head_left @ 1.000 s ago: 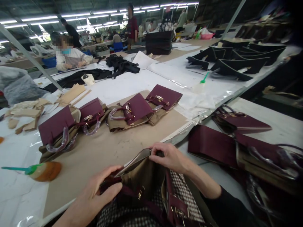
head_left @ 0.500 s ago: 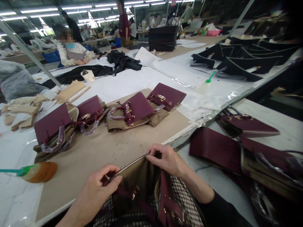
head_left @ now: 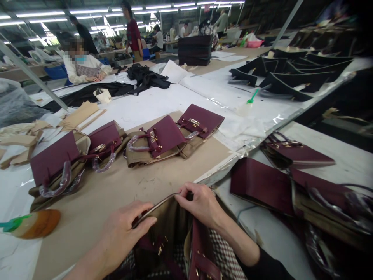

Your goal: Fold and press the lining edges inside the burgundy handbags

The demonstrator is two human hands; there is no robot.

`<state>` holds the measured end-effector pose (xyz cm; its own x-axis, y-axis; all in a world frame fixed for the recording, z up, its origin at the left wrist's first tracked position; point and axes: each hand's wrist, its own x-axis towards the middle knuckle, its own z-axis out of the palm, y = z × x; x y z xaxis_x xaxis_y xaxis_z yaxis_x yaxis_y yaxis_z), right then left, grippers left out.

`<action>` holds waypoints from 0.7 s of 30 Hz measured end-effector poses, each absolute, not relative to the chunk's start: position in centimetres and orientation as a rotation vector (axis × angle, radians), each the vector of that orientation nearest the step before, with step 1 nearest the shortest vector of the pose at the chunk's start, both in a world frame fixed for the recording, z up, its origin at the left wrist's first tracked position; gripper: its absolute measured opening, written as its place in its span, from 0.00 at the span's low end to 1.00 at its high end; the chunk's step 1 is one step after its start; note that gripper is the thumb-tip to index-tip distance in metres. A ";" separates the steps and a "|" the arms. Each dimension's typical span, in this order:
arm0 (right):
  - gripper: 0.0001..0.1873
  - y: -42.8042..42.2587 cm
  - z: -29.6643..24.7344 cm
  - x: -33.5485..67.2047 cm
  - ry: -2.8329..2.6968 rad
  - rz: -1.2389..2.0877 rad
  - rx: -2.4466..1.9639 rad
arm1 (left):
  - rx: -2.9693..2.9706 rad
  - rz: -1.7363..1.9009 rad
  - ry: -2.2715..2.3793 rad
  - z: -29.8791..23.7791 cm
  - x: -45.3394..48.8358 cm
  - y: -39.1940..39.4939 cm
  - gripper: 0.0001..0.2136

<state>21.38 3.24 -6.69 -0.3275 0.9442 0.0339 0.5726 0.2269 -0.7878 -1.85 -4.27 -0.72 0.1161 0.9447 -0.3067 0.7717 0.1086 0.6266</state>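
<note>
A burgundy handbag with tan lining (head_left: 171, 233) rests at the table's near edge, over my lap. My left hand (head_left: 125, 229) pinches the bag's top rim on the left side. My right hand (head_left: 198, 202) grips the same rim at its far right end, fingers curled over it. A burgundy strap with gold buckles (head_left: 204, 260) hangs below my right wrist. Both hands are closed on the bag's opening edge.
Several finished burgundy bags (head_left: 163, 138) lie in a row on brown paper (head_left: 122, 186). More burgundy panels (head_left: 262, 186) pile up at the right. A glue bottle with a green tip (head_left: 29, 223) lies at the left. A seated person (head_left: 83, 68) works at the far table.
The bag's rim, tilted open a second ago, has been pulled flatter between my hands. My left hand shifted from the bag's side up onto the rim. The view swung slightly right.
</note>
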 end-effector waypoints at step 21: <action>0.07 2.4 -5.7 22.8 -2.028 1.025 -1.184 | 2.092 0.047 1.321 -1.9 2.3 2.0 0.12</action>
